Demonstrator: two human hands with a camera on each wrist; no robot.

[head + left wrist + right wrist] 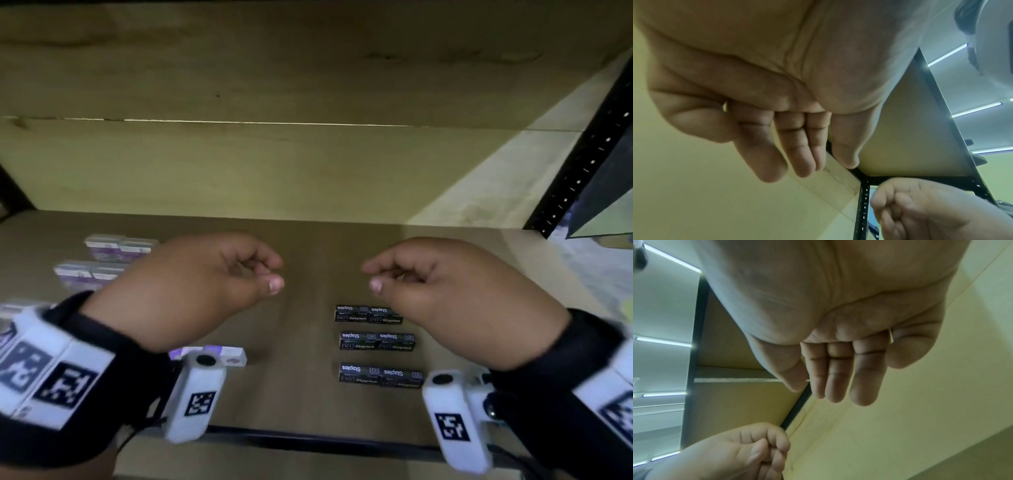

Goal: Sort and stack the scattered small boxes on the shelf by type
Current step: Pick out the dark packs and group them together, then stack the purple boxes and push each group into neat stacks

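Note:
Black staples boxes lie in pairs on the wooden shelf (301,404), in three rows: far (368,314), middle (376,341) and near (380,375). White-and-purple boxes sit at the left in two pairs (120,247) (85,272); another (226,354) shows under my left wrist. My left hand (276,274) hovers over the shelf's middle, fingers loosely curled, holding nothing. My right hand (370,276) hovers just beyond the far staples row, also empty. The wrist views show each palm from below with relaxed fingers, left (812,170) and right (830,395).
A black perforated upright (589,154) bounds the shelf at the right, with a dark bag-like object (609,192) beyond it. A black rail (308,440) marks the front edge. The back panel (274,164) rises behind. More white boxes (13,308) are blurred at the left edge.

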